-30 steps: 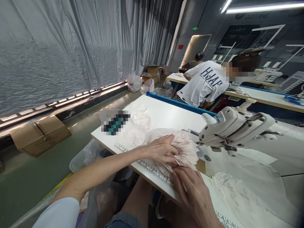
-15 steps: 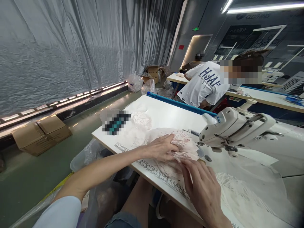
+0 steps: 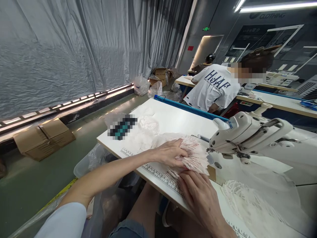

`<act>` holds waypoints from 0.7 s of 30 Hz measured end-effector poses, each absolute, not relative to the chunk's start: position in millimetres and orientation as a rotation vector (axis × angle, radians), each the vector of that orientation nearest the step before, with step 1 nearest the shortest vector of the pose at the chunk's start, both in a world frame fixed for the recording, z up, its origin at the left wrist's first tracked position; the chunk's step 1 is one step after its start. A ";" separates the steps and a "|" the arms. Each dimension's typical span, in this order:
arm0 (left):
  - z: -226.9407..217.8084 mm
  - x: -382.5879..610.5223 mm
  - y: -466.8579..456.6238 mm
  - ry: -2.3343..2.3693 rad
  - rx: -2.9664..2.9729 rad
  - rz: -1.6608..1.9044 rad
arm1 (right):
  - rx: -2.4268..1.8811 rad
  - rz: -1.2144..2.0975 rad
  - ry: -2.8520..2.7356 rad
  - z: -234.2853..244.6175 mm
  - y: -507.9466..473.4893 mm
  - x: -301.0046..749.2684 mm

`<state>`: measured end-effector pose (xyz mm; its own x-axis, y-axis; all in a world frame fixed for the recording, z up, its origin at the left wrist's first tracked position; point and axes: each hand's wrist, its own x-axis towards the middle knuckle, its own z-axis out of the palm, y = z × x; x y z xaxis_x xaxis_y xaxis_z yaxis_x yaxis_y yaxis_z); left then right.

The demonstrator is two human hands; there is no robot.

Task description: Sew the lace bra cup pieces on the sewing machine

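Observation:
A stack of white lace pieces with pinkish pattern [image 3: 194,154] lies on the white sewing table [image 3: 173,120], just left of the sewing machine [image 3: 250,134]. My left hand [image 3: 169,153] rests on top of the stack with fingers curled onto the lace. My right hand [image 3: 199,195] lies flat at the stack's near edge, fingers stretched and touching the lace. More white lace [image 3: 247,201] spreads under and right of the machine head.
A printed ruler strip [image 3: 158,173] runs along the table's near edge. More lace and a blurred packet [image 3: 121,127] lie at the left. A person in a white T-shirt [image 3: 214,87] sits at the table beyond. Cardboard boxes [image 3: 42,138] and plastic bags sit on the floor.
My right hand slid forward toward the machine, then drew back to the near edge of the lace stack. My left hand stayed on the stack.

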<state>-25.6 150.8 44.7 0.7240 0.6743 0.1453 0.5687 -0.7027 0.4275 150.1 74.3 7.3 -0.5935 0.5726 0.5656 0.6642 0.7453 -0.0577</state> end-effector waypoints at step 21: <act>48.1 -30.9 149.3 0.877 2.501 0.403 | -0.966 -0.245 -2.234 11.2 85.9 164.1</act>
